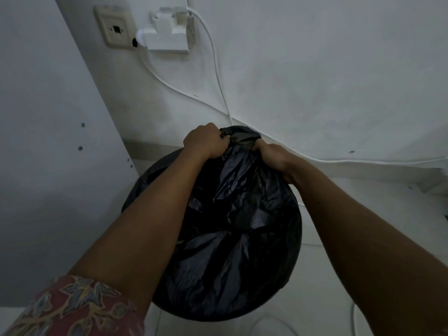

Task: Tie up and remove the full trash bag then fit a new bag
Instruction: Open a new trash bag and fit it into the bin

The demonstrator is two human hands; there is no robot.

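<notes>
**Both hands bunch the mouth of the trash bag, ready for tying**

From the left, a patterned sleeve (72,309) leads up the bare forearm to the left hand (206,141), fist curled tight round a gathered corner of the black trash bag (242,214). A short band of plastic stretches between the fists. The right hand (271,158) is curled the same way round the opposite corner. The grip likely draws the two ends together for a knot. The bag sits low on the floor (315,275) by the wall, apparently in its bin, which the plastic hides. White cables (218,76) drop from a wall adapter (167,32) behind it.
</notes>
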